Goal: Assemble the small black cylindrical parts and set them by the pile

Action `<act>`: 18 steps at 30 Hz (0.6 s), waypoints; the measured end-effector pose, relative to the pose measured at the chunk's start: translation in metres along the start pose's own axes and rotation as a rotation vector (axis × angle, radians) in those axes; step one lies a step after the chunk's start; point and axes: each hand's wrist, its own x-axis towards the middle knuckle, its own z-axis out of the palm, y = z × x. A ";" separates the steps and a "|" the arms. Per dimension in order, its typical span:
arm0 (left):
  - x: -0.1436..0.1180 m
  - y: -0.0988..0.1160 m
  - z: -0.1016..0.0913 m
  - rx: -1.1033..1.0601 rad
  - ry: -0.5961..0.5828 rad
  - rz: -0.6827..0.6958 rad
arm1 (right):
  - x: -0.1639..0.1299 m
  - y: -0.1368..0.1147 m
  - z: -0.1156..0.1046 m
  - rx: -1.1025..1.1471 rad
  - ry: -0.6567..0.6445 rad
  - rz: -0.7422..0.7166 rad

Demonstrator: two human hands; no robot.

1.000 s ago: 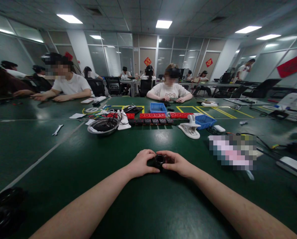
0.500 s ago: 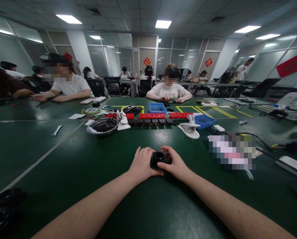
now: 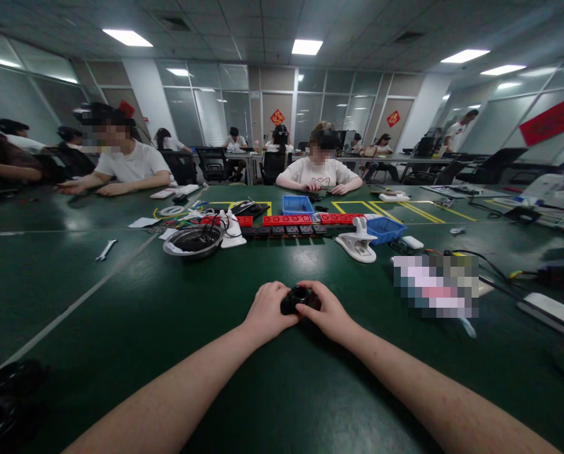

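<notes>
A small, glossy black part with a round opening on top (image 3: pixel 291 304) is between my hands, at the middle of the green table. Its exact kind does not show. From the left side, my left hand (image 3: pixel 268 310) is closed against it, fingers bent and partly hidden behind it. My right hand (image 3: pixel 329 309) grips it from the other side, the thumb on its near face and the fingers curled round the rim. More glossy black round parts (image 3: pixel 17 376) lie at the lower left, away from both hands.
Beyond my hands are a metal bowl (image 3: pixel 194 251) with dark contents, red power strips (image 3: pixel 286 220), a white clamp stand (image 3: pixel 358 242) and a blue bin (image 3: pixel 384 232). A wrench (image 3: pixel 106 250) lies left. A blurred-out item (image 3: pixel 433 287) lies right. Co-workers sit across the table.
My hands have closed in more tightly round the black part, and it now looks tilted. The right fingers have come in to its rim. The whole view has shifted slightly.
</notes>
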 end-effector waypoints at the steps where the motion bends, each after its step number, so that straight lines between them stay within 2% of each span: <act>1: 0.000 -0.002 -0.003 -0.039 -0.034 0.028 | 0.000 -0.001 -0.004 0.017 -0.070 -0.018; 4: 0.002 -0.010 -0.012 -0.123 -0.154 0.102 | 0.002 -0.003 -0.017 0.077 -0.287 -0.066; 7: 0.002 -0.014 -0.016 -0.138 -0.226 0.125 | 0.002 -0.004 -0.023 0.090 -0.354 -0.079; 13: 0.003 -0.016 -0.013 -0.137 -0.196 0.113 | 0.000 -0.001 -0.020 0.077 -0.315 -0.061; 18: 0.004 -0.020 -0.009 -0.108 -0.125 0.072 | 0.000 0.006 -0.013 0.066 -0.162 0.013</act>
